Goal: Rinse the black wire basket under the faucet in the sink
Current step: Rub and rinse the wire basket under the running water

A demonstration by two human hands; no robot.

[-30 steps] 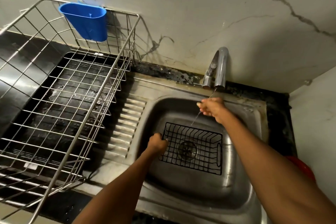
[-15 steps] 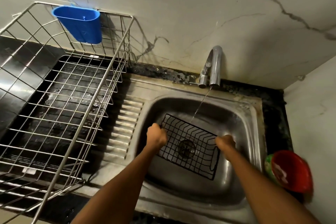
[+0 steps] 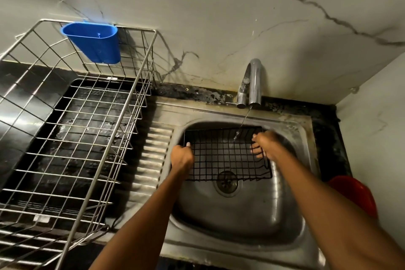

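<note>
The black wire basket [image 3: 225, 155] is held tilted inside the sink [image 3: 247, 221], under the thin stream from the faucet [image 3: 252, 83]. Its left rim is clenched by the left hand [image 3: 182, 156]; its right side is grasped by the curled fingers of the right hand [image 3: 266, 146]. Since the earlier frame, the basket has been raised toward the faucet

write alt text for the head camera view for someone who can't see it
Two hands hold a black wire basket in a steel sink, the left hand gripping its left edge and the right hand its right, while a thin stream from the faucet hits it. A metal dish rack with a blue cup stands to the left.
</note>
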